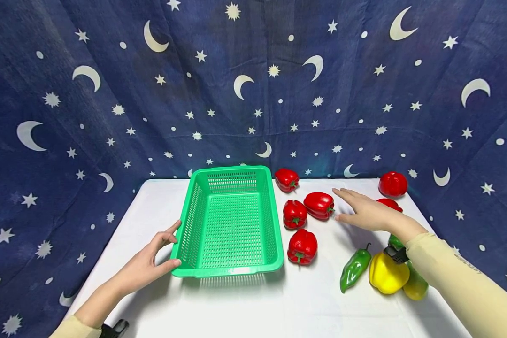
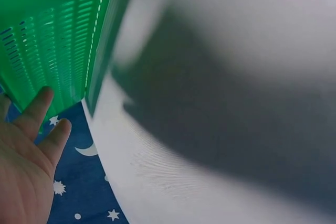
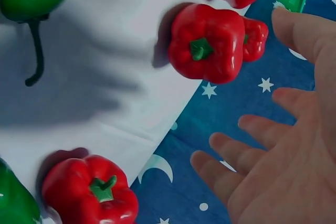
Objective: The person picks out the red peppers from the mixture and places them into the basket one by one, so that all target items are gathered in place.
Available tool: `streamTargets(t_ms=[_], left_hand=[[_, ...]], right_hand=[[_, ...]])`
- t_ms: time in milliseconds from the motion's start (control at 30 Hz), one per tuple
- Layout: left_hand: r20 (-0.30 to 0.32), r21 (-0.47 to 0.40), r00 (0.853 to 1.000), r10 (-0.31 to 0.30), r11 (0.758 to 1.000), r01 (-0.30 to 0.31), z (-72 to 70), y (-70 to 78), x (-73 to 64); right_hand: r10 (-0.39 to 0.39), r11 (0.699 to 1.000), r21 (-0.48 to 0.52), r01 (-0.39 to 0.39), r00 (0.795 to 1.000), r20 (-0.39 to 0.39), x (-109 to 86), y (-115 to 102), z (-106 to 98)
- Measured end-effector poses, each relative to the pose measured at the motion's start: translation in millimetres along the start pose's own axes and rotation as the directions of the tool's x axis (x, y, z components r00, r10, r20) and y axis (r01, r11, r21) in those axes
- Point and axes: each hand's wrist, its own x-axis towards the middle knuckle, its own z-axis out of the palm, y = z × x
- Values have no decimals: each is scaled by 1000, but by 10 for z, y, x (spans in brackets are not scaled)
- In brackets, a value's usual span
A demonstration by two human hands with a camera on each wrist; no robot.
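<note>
Starry dark-blue cloth (image 1: 219, 122) hangs behind a white table (image 1: 312, 300). The left hand (image 1: 145, 268), unclenched, touches the left edge of a green basket (image 1: 236, 271). The nearer right hand (image 1: 365, 212), empty and outstretched, hovers just right of a red pepper (image 1: 318, 205) lying sideways, stem toward it. One basket; four red peppers near it; farther right, two red pieces (image 1: 393, 184), three greenish ones (image 1: 355, 269), one yellow pepper (image 1: 387, 274).

2 hands (image 1: 141, 270), 1 basket (image 1: 231, 271), 6 red vegetables (image 1: 302, 245), 1 yellow pepper (image 1: 386, 277) and 3 green vegetables (image 1: 355, 270) show.
</note>
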Motion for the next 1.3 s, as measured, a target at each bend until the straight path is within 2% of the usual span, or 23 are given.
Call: streamTargets(t_ms=[233, 500, 833, 967, 1100, 1300], left_hand=[[2, -18, 1000, -9, 1000, 9, 20, 28, -62], [-6, -29, 1000, 18, 999, -18, 48, 26, -140], [-8, -88, 999, 38, 995, -39, 76, 26, -134], [-7, -88, 999, 53, 995, -53, 84, 15, -133], [-10, -82, 999, 39, 996, -39, 93, 11, -127], [3, -145, 998, 62, 988, -61, 97, -12, -112]], right_hand=[[8, 999, 32, -10, 998, 70, 137, 31, -75], [8, 998, 67, -13, 998, 66, 348, 94, -97], [3, 987, 162, -19, 995, 96, 513, 171, -38], [-14, 984, 180, -6, 994, 112, 570, 173, 11], [-23, 979, 206, -3, 992, 121, 627, 172, 59], [-52, 967, 255, 25, 993, 103, 676, 158, 106]])
